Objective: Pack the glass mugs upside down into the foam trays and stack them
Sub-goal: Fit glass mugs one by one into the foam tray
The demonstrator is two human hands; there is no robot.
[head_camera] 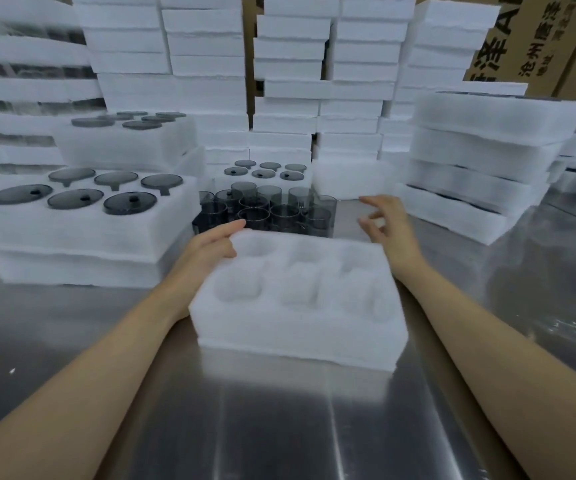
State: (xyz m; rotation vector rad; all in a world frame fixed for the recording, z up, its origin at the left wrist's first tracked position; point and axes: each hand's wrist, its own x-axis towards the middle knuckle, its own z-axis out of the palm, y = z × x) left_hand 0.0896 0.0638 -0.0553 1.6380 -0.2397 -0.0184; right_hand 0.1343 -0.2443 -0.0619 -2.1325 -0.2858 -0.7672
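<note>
A white foam tray (297, 334) with several empty round pockets lies on the steel table in front of me. My left hand (210, 247) holds its far left corner, thumb on the top edge. My right hand (387, 221) hovers just beyond the tray's far right corner, fingers loosely spread, holding nothing. Behind the tray stands a cluster of several dark smoky glass mugs (265, 209), upright with mouths up.
Filled foam trays showing dark round glass bottoms (82, 199) sit stacked at the left and further back (265, 171). A stack of foam trays (480, 168) stands at the right. Tall foam stacks and cardboard boxes (536, 39) line the back. Steel table (279, 427) is bare near me.
</note>
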